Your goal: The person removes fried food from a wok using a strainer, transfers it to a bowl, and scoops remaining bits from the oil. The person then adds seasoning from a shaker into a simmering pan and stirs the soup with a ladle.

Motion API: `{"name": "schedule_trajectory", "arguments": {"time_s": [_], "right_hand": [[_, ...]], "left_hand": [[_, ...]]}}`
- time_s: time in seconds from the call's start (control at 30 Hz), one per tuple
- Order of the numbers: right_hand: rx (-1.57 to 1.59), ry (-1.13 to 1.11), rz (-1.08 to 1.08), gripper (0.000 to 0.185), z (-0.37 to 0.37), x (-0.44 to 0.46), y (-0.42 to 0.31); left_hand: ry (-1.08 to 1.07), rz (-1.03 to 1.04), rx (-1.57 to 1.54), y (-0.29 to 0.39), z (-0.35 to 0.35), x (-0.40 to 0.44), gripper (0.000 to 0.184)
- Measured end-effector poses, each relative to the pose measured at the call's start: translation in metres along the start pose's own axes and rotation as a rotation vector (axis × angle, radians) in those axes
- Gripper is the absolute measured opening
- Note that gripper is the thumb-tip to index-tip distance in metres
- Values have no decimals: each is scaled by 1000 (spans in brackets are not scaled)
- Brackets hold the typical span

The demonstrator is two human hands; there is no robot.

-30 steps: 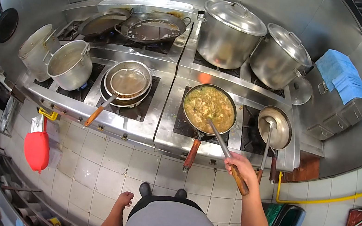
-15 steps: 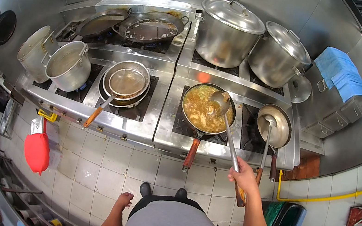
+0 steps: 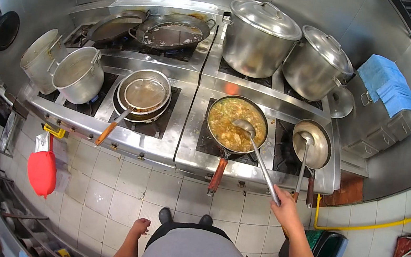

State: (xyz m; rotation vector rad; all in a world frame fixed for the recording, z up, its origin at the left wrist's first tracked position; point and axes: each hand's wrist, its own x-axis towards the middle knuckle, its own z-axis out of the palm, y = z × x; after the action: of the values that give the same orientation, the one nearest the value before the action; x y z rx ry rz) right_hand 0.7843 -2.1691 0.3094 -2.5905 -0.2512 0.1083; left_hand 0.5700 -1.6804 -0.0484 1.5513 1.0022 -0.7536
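My right hand (image 3: 285, 203) is closed around the long handle of a metal ladle (image 3: 262, 166). The ladle's bowl sits in a frying pan (image 3: 221, 148) full of brownish-yellow stew (image 3: 234, 117) with pieces in it. That pan rests on the front burner, and its wooden handle (image 3: 217, 175) points toward me. Low at my side, my left hand (image 3: 141, 226) hangs away from the stove with its fingers curled, and nothing shows in it. Right of the stew stands a smaller pan (image 3: 318, 158) with a second ladle (image 3: 304, 156) in it.
Two lidded stockpots (image 3: 258, 43) stand behind. To the left are open pots (image 3: 79, 77), a strainer (image 3: 143, 92) over a pan, and wide woks (image 3: 169, 32). Blue cloths (image 3: 387, 84) lie at right. A yellow pipe (image 3: 371, 228) runs low along the wall. A red object (image 3: 41, 173) hangs left.
The ladle's bowl has dropped from the pan's upper right, where it held a piece of food, down into the stew. My right hand has shifted slightly right and down.
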Motion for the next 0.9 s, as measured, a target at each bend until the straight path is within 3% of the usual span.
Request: {"name": "schedule_trajectory", "arguments": {"time_s": [0.2,0.53,0.6,0.8,0.9], "right_hand": [[11,-124,101,57,-19,-12,-18],[249,-257,59,55,-3,-23,-2],[306,-355,145,56,-1,-17,-1],[340,-364,243,57,11,-3,-5],[203,-274,54,57,28,3,17]], "left_hand": [[-2,6,-7,-3,0,0,30],[10,8,-28,-1,4,-3,30],[27,18,-47,-2,5,-4,30],[30,22,-44,-3,4,-7,31],[-6,-6,-7,-8,2,-7,32]]}}
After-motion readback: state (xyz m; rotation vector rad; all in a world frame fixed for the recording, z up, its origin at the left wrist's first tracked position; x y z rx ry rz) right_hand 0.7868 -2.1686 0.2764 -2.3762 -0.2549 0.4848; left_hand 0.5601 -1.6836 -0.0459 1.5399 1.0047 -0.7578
